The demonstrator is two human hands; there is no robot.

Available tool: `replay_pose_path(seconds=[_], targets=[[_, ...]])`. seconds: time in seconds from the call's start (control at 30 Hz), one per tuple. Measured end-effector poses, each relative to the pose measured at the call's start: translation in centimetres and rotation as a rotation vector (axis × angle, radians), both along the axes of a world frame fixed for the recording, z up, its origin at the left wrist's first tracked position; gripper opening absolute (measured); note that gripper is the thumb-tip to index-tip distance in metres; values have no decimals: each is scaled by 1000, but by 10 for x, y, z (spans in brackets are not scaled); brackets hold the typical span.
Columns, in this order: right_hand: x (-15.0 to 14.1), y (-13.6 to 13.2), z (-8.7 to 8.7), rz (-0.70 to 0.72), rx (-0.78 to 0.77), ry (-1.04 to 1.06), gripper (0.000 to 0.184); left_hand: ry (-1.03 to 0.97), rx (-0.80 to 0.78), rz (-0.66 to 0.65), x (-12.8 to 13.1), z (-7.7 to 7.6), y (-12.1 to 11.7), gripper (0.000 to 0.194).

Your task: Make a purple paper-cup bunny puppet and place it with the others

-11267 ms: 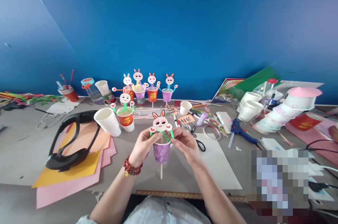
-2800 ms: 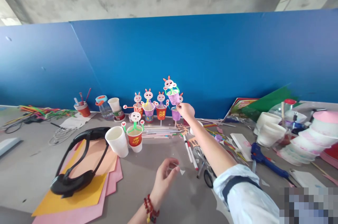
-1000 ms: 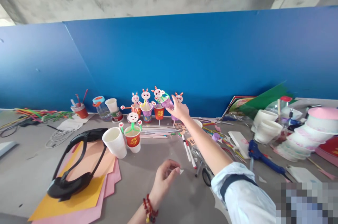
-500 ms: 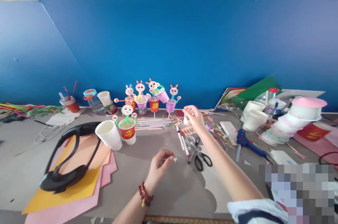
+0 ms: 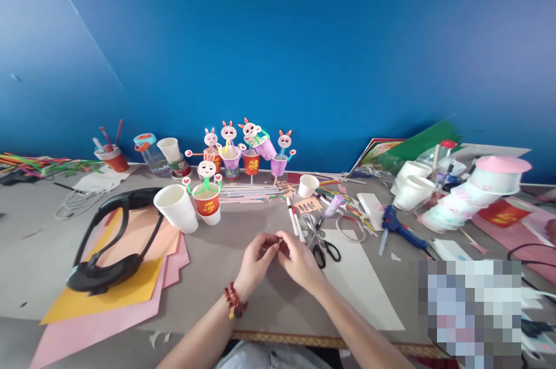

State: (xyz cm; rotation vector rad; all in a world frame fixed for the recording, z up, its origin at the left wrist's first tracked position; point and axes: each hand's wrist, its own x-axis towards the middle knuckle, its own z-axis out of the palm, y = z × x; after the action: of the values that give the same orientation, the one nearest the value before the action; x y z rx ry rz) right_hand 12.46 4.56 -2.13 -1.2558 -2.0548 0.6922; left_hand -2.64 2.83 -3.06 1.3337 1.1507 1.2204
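Observation:
My left hand [image 5: 256, 260], with a red bead bracelet at the wrist, and my right hand [image 5: 299, 259] meet over the grey table [image 5: 226, 293] in front of me. Their fingertips pinch together on a tiny white scrap [image 5: 279, 241] that I cannot make out well. At the back, against the blue wall, stands a row of bunny cup puppets [image 5: 249, 152]; a purple one [image 5: 262, 146] leans tilted among them. Another bunny in a red cup [image 5: 207, 195] stands nearer, beside a tipped white paper cup [image 5: 176, 208].
A black headset [image 5: 110, 241] lies on coloured paper sheets [image 5: 108, 293] at left. Scissors [image 5: 324, 247], markers [image 5: 294, 218], a blue glue gun [image 5: 397, 224] and a white sheet [image 5: 360, 282] lie to the right. Stacked white cups [image 5: 412, 183] stand at back right.
My right hand set the purple bunny cup among the row at the back, let go of it, and came back to meet my left hand. The camera tilted down.

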Motion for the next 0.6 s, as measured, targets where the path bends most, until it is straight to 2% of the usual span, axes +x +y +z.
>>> replay_pose_path(seconds=[0.2, 0.43, 0.6], targets=[[-7, -1, -23, -13, 110, 74, 16, 87, 38, 28, 0, 1, 0, 25], [-6, -3, -25, 32, 118, 47, 20, 132, 74, 29, 1, 1, -1, 27], [-10, -4, -29, 84, 107, -22, 26, 292, 300, 181, -3, 4, -3, 18]])
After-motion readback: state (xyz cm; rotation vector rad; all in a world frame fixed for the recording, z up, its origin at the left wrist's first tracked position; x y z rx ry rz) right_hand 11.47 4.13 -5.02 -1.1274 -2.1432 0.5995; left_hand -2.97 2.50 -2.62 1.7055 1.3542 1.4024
